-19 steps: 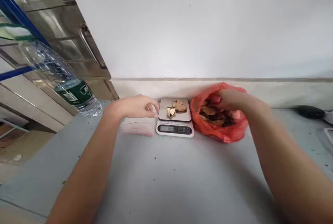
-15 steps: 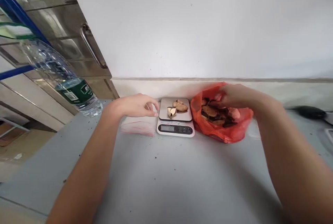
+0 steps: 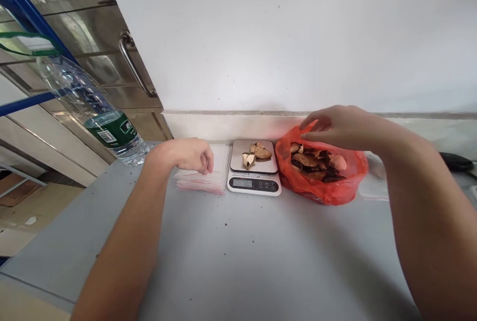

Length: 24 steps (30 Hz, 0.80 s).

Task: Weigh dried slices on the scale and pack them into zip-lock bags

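Note:
My left hand [image 3: 188, 154] lies on a stack of clear zip bags with red seal lines [image 3: 203, 181], its fingers curled down onto the top bag. Just right of it a small white digital scale [image 3: 254, 183] carries a few tan dried slices [image 3: 256, 153] on its steel plate. A red plastic bag [image 3: 322, 189] full of dark and tan dried slices [image 3: 316, 161] stands right of the scale. My right hand [image 3: 337, 126] hovers over the bag's mouth with its fingers loosely apart, fingertips by the back rim, and nothing visible in them.
A clear water bottle with a green label [image 3: 99, 112] stands at the left of the grey table [image 3: 242, 256]. Behind it are a steel cabinet with a bar handle [image 3: 136, 65] and blue rack bars. A black object [image 3: 456, 161] lies at the far right. The white wall is close behind.
My right hand has lifted out of the red bag and now hangs above its mouth. My left hand has drawn back from the scale's edge onto the zip bags and curled its fingers.

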Each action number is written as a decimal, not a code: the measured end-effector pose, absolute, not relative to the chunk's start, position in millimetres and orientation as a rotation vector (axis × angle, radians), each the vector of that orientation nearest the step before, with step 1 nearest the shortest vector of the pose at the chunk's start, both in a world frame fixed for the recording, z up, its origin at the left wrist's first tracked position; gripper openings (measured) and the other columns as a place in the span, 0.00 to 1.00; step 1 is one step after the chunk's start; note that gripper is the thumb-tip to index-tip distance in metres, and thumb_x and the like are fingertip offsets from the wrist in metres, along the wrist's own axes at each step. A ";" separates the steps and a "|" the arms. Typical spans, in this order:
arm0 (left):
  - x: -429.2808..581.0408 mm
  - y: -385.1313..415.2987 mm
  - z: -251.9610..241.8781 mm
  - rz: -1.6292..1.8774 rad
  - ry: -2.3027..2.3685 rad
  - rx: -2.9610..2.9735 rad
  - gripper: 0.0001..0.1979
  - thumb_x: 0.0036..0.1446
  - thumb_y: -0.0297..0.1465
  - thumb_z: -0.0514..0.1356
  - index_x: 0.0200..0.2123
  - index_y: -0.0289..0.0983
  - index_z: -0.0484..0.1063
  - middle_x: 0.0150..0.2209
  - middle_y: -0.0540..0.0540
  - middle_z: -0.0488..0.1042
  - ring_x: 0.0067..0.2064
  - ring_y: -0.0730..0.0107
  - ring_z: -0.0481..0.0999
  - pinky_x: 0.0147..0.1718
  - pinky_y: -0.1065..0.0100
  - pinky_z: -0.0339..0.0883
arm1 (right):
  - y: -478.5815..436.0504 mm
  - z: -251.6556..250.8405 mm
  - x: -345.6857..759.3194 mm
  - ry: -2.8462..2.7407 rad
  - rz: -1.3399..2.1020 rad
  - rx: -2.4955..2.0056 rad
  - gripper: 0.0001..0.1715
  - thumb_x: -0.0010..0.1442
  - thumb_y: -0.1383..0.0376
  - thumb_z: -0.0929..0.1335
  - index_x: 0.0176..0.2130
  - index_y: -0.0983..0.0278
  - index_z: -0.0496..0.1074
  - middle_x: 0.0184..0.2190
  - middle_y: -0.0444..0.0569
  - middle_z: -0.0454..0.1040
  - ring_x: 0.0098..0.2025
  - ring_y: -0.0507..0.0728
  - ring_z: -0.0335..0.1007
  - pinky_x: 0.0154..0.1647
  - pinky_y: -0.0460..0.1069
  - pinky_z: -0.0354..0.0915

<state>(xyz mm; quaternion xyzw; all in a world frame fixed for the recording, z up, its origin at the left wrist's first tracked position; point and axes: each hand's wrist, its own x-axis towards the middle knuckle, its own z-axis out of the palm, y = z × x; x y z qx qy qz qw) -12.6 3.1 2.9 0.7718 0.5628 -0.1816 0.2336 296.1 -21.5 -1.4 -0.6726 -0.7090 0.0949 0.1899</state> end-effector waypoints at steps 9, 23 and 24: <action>-15.4 -5.8 12.9 0.248 1.343 2.277 0.16 0.47 0.37 0.59 0.41 0.41 0.74 0.37 0.46 0.80 0.40 0.57 0.80 0.36 0.63 0.70 | -35.9 -4.9 231.0 -2.242 0.695 -1.302 0.21 0.68 0.59 0.65 0.58 0.58 0.74 0.38 0.47 0.84 0.39 0.59 0.80 0.40 0.52 0.72; -6.4 -4.9 11.2 0.679 1.172 2.007 0.25 0.38 0.41 0.76 0.26 0.39 0.63 0.28 0.55 0.65 0.29 0.73 0.69 0.31 0.68 0.65 | -29.1 -34.3 206.7 -2.125 0.824 -1.026 0.07 0.66 0.65 0.65 0.43 0.60 0.71 0.30 0.44 0.80 0.32 0.56 0.79 0.36 0.50 0.72; -5.6 -4.5 10.6 0.687 1.170 1.977 0.26 0.37 0.42 0.77 0.26 0.39 0.63 0.28 0.55 0.65 0.30 0.73 0.69 0.32 0.68 0.65 | -29.7 -33.7 206.1 -2.081 0.851 -1.045 0.05 0.66 0.64 0.65 0.40 0.60 0.71 0.28 0.43 0.79 0.30 0.56 0.78 0.35 0.50 0.72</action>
